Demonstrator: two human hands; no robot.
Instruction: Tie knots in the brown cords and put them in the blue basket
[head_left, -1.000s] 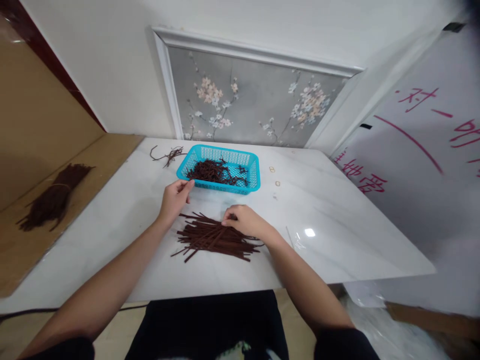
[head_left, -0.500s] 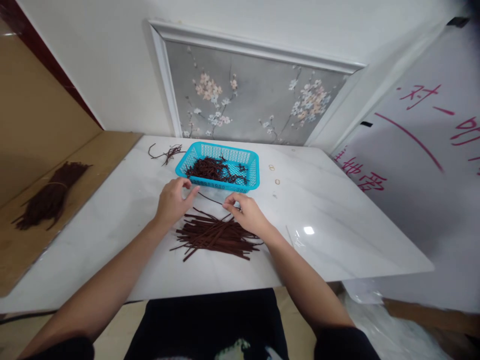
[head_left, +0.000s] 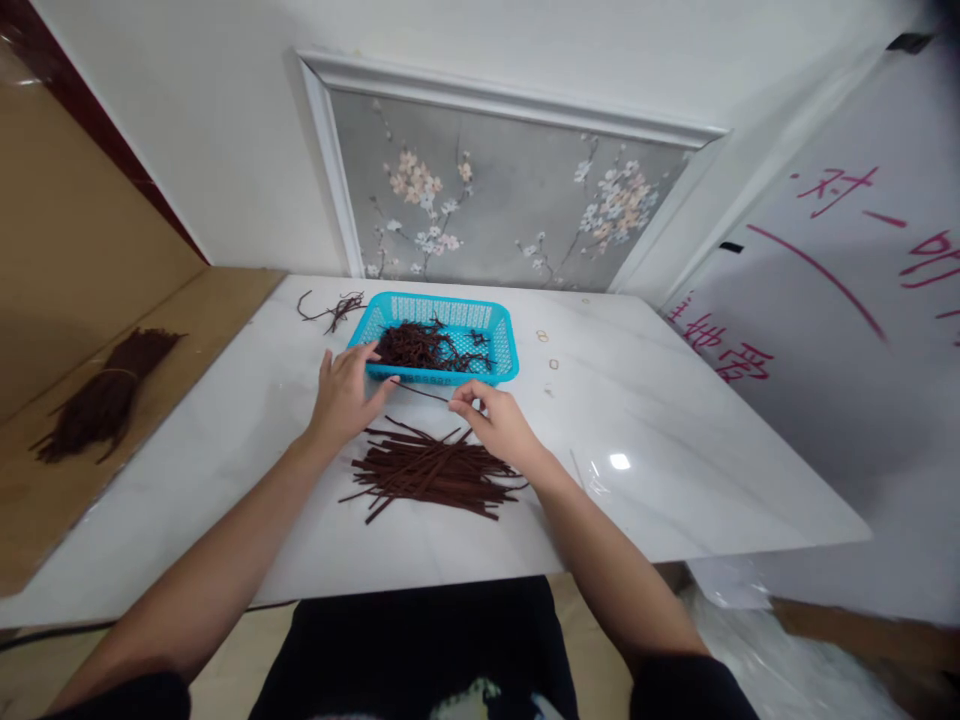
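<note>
A pile of dark brown strips (head_left: 431, 471) lies on the white marble table (head_left: 675, 470) in front of me. My right hand (head_left: 491, 420) pinches one thin brown strip (head_left: 422, 393) at its right end; the strip runs left toward my left hand (head_left: 346, 390). My left hand has its fingers spread, with the fingertips at the front rim of a blue plastic basket (head_left: 501, 345). More tangled brown strips (head_left: 420, 347) fill the basket.
A few loose strips (head_left: 334, 307) lie left of the basket. Small rings (head_left: 548, 350) sit to its right. A tied bundle of brown strips (head_left: 101, 398) rests on the wooden surface at far left. A flowered panel leans against the wall behind.
My right hand has lifted off the pile, pinching a single strip. My left hand has opened and shifted up to the basket's front rim.
</note>
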